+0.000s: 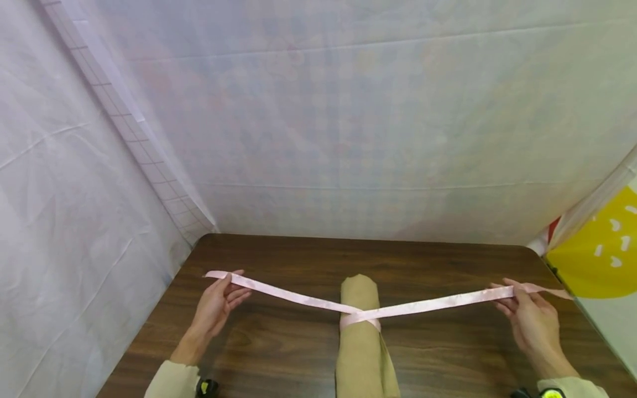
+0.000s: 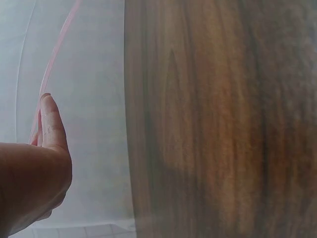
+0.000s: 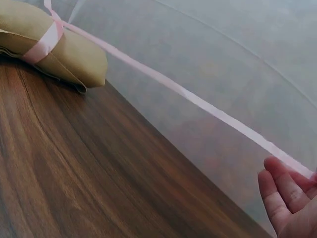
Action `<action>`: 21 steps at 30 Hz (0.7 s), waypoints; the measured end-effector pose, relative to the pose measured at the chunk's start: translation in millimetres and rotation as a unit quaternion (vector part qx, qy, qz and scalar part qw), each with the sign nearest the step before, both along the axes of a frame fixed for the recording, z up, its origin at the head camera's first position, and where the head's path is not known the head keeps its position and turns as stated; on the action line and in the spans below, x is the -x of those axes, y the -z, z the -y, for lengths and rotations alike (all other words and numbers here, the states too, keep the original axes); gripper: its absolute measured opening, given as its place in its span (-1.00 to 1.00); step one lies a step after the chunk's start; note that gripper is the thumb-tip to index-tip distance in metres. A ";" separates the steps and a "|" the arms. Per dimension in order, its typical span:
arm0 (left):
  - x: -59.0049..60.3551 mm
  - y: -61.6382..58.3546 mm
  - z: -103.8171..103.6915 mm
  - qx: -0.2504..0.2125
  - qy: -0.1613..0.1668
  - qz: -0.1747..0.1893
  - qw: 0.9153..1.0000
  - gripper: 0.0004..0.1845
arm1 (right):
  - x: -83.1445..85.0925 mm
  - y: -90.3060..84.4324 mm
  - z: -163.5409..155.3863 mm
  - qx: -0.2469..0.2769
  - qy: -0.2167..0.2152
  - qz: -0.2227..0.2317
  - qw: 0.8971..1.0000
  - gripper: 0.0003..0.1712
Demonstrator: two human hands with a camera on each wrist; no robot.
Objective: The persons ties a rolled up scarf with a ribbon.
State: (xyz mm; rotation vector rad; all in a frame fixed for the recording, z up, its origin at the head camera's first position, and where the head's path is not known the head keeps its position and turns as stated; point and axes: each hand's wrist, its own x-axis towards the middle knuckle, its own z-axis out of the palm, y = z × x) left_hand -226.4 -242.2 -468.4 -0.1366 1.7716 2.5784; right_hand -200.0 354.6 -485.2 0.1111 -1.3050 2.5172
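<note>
Pink ribbon (image 1: 298, 298) | your left hand (image 1: 219, 304) pinches one end, your right hand (image 1: 530, 318) the other, fingers seemingly curled round it | both ends run taut, crossing atop the tan cloth roll (image 1: 363, 337) | roll lies mid-table (image 1: 448, 354), between your hands | white sheeting (image 1: 348, 110) behind

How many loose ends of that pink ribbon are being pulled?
2. One end of the pink satin ribbon is pinched in the left hand; the other in the right hand. They cross over the rolled tan cloth bundle.
</note>
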 end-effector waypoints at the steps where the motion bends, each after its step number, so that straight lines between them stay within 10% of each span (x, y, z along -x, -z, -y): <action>1: -0.2 0.8 0.6 -0.001 -0.003 0.004 1.000 -0.55 | 0.2 1.2 -2.1 0.005 -0.003 0.007 1.000 -0.70; 21: -7.4 12.1 12.5 -0.025 -0.009 0.078 0.997 -0.52 | -2.8 28.8 -36.5 0.100 -0.161 0.019 0.982 -0.50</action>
